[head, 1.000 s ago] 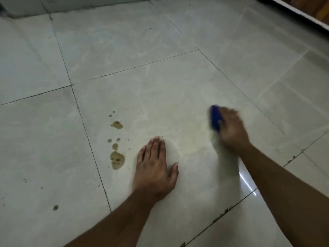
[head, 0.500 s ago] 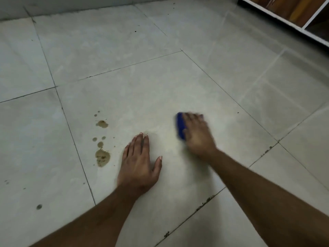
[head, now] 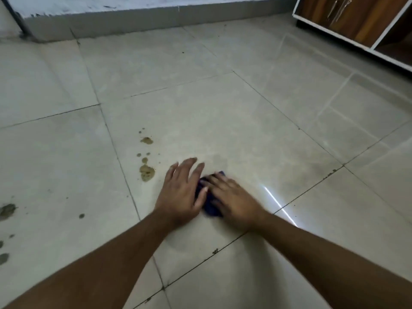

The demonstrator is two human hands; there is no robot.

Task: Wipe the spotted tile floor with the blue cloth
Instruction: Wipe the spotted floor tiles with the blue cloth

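The blue cloth (head: 210, 202) lies bunched on the tile floor (head: 223, 121), on the pale tile in the middle of the view, and most of it is hidden under the two hands. The right hand (head: 234, 200) lies flat on top of it, fingers stretched forward and pressing down, which looks like the way to keep the wad spread against the tile so that it rubs rather than rolls. The left hand (head: 181, 189) rests just beside it, fingers straight and slightly spread, its thumb side touching the cloth's near edge; whether it bears weight as a prop or helps push the cloth cannot be told, and it grips nothing. Both hands are blurred, so finer finger detail is unclear. Just left of the left hand sits a cluster of brown spots (head: 146, 166), the largest one near the fingers and smaller drops beyond it, all close to the grout line (head: 118, 152). Darker marks (head: 7, 210) lie well apart on the next tile to the left. Judging from this, the brown spots are not yet wiped, and the cloth is placed so a short sweep leftward would reach them. A wooden cabinet (head: 356, 16) stands at the far right.
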